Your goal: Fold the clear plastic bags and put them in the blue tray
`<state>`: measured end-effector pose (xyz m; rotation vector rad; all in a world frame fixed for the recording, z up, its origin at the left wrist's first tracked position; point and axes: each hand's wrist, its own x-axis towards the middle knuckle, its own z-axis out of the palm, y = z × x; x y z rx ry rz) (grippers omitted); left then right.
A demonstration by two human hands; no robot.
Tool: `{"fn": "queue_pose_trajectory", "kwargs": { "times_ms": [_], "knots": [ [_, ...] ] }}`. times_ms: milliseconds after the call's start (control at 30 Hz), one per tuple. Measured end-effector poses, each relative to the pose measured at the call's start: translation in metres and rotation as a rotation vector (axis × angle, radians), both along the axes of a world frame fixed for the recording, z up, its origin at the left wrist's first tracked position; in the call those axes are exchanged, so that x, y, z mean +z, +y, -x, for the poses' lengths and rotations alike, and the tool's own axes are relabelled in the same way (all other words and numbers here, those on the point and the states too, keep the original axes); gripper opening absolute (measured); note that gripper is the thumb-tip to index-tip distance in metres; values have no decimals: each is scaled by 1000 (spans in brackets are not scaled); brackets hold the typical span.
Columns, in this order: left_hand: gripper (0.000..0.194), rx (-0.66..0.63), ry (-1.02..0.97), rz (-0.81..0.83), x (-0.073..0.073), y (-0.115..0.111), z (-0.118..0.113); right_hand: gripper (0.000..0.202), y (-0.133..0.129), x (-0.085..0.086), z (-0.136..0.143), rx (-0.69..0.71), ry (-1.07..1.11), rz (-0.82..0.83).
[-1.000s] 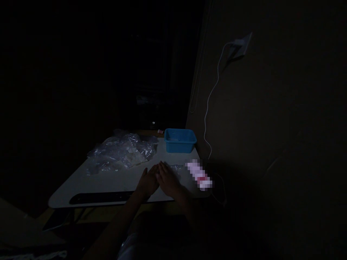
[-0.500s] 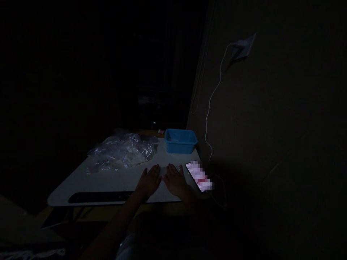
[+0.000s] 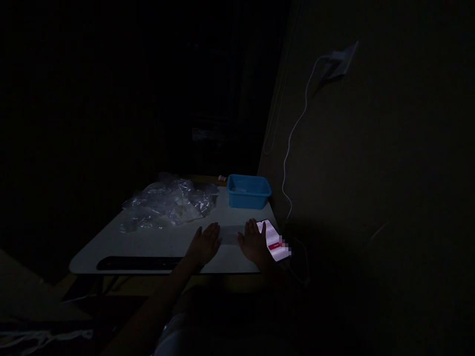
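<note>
In dim light, a thin translucent sheet [image 3: 229, 234], probably plastic, lies flat on the white table [image 3: 148, 244]. My left hand [image 3: 205, 244] rests palm down at its left end, fingers stretched out. At its right end my right hand [image 3: 253, 242] also lies flat, fingers extended, holding nothing. That hand overlaps the left edge of a lit phone [image 3: 274, 245] from this viewpoint; whether it touches the phone I cannot tell. A crumpled heap of clear plastic bags [image 3: 168, 202] spreads beyond my left hand.
A blue plastic basin [image 3: 248, 193] stands at the table's far right corner, with a small pinkish item [image 3: 221, 178] left of it. A white cable [image 3: 289, 143] hangs from the wall socket [image 3: 339, 62]. A dark slot strip [image 3: 137, 263] runs along the near edge.
My right hand has slid right, away from my left hand and over to the phone's edge, exposing more of the sheet. The left hand stays nearly in place. The view has shifted slightly.
</note>
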<state>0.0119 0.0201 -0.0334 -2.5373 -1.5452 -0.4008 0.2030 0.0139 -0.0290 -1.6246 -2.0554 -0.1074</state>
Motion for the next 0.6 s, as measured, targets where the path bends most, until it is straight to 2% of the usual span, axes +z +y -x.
{"fn": "queue_pose_trajectory", "kwargs": {
  "times_ms": [133, 300, 600],
  "knots": [
    [46, 0, 11, -6, 1, -1, 0, 57, -2, 2, 3, -37, 39, 34],
    [46, 3, 15, -22, 1, -2, -1, 55, -7, 9, 4, -104, -157, -2],
    [45, 12, 37, -22, -1, -1, 0, 53, -19, 14, 31, 229, -239, 43]
  ]
}}
